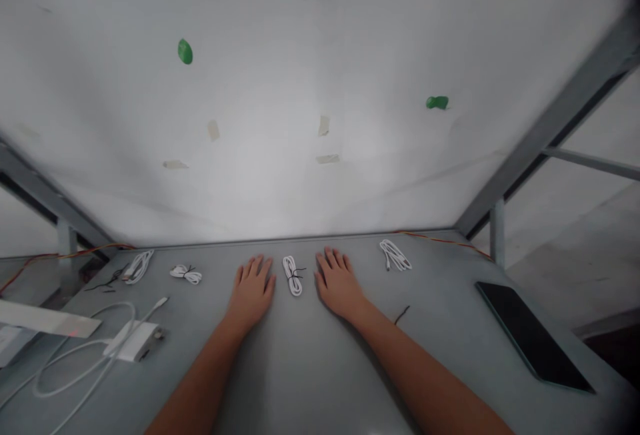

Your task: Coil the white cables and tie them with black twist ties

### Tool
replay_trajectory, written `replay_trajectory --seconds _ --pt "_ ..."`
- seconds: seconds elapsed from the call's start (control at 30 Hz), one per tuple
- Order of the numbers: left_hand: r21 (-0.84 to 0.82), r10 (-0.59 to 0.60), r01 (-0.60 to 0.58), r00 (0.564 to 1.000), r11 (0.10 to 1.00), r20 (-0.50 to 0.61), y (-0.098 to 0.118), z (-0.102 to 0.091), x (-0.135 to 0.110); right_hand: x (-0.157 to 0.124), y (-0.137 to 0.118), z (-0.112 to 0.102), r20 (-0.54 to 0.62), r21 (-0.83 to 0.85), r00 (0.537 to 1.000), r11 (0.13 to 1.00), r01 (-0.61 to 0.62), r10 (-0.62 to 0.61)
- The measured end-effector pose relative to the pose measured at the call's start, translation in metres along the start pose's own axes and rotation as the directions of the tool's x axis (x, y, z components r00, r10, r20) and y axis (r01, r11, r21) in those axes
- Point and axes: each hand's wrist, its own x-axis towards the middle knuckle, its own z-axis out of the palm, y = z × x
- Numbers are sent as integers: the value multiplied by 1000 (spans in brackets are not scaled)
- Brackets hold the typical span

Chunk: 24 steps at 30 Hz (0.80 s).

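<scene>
Left hand: the left hand [253, 290] is lying flat on the grey table [310, 362], palm down. Its fingers are stretched out and close together, and they are holding nothing.
Right hand: the right hand [339, 283] is also lying flat on the table, palm down. Its fingers are spread a little and are holding nothing.
Tied cable: a small white cable bundle [293, 275] with a dark tie around it is lying on the table between the two hands, near the far edge. It is sitting just beside both hands, and I cannot tell if either hand is touching it.
Other cables: a second white bundle [186, 273] is lying to the left of the left hand. A third white bundle [139, 266] is lying further left. A fourth white bundle [395, 254] is lying to the right of the right hand.
Charger: a white charger block [135, 340] with a long loose white cord [75, 362] is sitting at the near left.
Dark tablet: a flat black tablet [533, 336] is lying at the right side of the table, well apart from the hands.
Loose tie: a little dark tie [401, 315] is lying just beside the right arm.
Wall: a white wall [310, 88] with two green blobs [185, 51] and bits of tape is standing behind the table.
</scene>
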Motion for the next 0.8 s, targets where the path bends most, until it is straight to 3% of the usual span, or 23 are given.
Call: replay_trajectory --seconds 0.63,0.8 --pt "16 2 -3 1000 1000 24 0 -1 0 0 2 2 -6 8 1000 1000 4 -4" --pt "-71 36 -39 998 997 -44 6 -8 1 0 -3 -2 -10 34 1000 999 2 -2"
